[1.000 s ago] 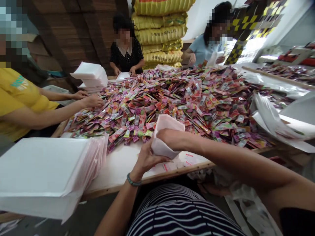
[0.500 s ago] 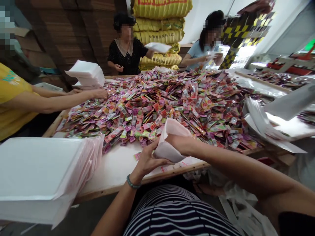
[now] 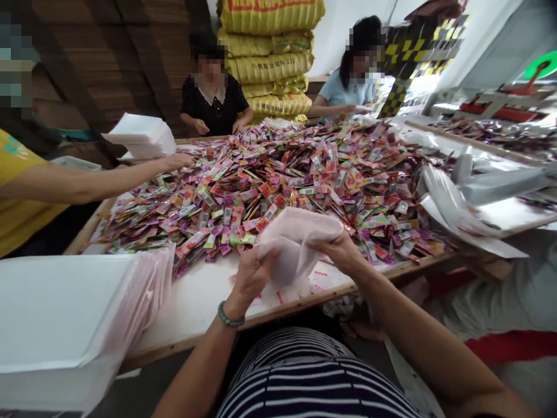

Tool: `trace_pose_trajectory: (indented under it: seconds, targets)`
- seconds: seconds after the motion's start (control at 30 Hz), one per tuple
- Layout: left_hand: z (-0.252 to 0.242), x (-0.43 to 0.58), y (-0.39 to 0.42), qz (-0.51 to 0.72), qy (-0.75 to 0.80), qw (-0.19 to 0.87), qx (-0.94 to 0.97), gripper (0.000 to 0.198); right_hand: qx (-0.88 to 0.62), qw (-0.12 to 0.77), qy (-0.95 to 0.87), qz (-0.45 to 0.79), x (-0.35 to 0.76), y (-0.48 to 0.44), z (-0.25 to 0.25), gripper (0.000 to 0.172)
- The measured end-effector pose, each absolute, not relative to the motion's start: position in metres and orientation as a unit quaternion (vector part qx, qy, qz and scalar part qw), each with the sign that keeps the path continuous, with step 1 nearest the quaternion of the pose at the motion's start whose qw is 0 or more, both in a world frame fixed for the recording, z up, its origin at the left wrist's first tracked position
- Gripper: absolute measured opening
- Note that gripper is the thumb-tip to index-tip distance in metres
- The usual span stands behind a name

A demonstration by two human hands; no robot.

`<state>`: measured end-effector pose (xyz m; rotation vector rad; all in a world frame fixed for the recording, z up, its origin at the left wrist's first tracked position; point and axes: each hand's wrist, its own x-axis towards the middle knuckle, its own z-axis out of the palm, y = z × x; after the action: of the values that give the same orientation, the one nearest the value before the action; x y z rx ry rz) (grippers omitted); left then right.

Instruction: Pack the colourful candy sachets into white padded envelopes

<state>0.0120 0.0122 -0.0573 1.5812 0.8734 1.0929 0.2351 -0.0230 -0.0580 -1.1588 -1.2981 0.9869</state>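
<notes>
Between my two hands is a white padded mailing bag [image 3: 300, 223], blurred by motion, held over the table's front edge. My left hand [image 3: 253, 274], with a beaded bracelet at its wrist, grips the bag's left side. My right hand [image 3: 342, 247] pinches its right side. What the bag contains is hidden. Just beyond it spreads a large heap of small, shiny, colourful packets [image 3: 261, 186]. A few flat packets or papers [image 3: 319, 281] lie on the white tabletop below the bag.
A stack of white padded bags [image 3: 65, 313] stands at my left. Another stack [image 3: 141, 136] is near a yellow-sleeved person's arm [image 3: 96, 186]. White bags [image 3: 452, 209] fan out at the right. Two people sit across the table before yellow sacks [image 3: 270, 68]. A wooden rim [image 3: 313, 302] edges the table.
My right hand has come out of the bag's mouth and now grips its right side. The bag has tipped and flattened. Across the table, a person's white bag has been lowered out of sight.
</notes>
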Motion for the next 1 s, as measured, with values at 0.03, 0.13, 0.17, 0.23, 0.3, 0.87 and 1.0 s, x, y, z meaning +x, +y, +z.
trace_pose_trajectory:
  seconds: [0.03,0.13,0.17,0.23,0.3,0.87,1.0]
  targets:
    - [-0.053,0.014,0.009,0.473,0.371,0.503,0.620,0.033,-0.485,0.578,-0.500,0.425,0.231,-0.024,-0.062,0.036]
    - [-0.046,0.021,-0.001,0.495,0.380,0.574,0.531,0.039,-0.482,0.617,-0.426,0.455,0.230,-0.034,-0.060,0.031]
    - [-0.048,0.026,-0.002,0.489,0.378,0.602,0.506,0.041,-0.489,0.613,-0.408,0.467,0.233,-0.038,-0.061,0.030]
    - [-0.061,0.036,-0.002,0.478,0.378,0.652,0.450,0.044,-0.518,0.602,-0.368,0.484,0.241,-0.043,-0.071,0.033]
    - [-0.082,0.049,0.002,0.470,0.387,0.689,0.393,0.048,-0.567,0.578,-0.350,0.470,0.249,-0.045,-0.093,0.037]
    - [-0.119,0.074,0.010,0.438,0.362,0.696,0.439,0.047,-0.598,0.508,-0.620,0.005,0.240,0.013,-0.079,0.023]
    - [-0.117,0.080,0.009,0.421,0.360,0.699,0.453,0.048,-0.568,0.523,-0.635,0.009,0.263,-0.013,-0.069,0.020]
